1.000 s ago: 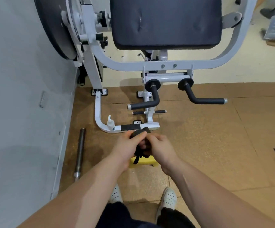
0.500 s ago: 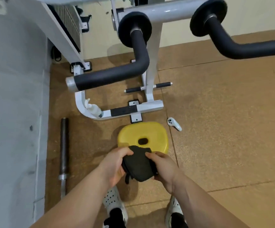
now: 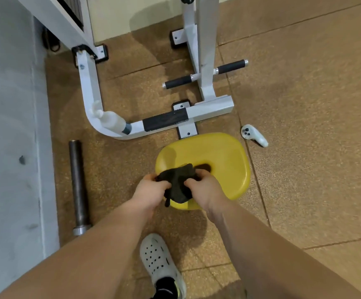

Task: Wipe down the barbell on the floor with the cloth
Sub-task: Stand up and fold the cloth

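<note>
While both hands point(image 3: 151, 190) point(image 3: 205, 188) clutch the cloth point(image 3: 177, 182), I'd fold it into a pad before reaching left to the barbell point(image 3: 77, 186).

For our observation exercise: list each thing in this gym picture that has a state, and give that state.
Dark folded cloth: bunched, held over the stool.
Left hand: grip shut on cloth.
Right hand: grip shut on cloth.
Steel barbell: lying on floor by wall, untouched.
Yellow plastic stool: upright.
White spray bottle: lying on machine frame.
White controller: lying on floor.
</note>
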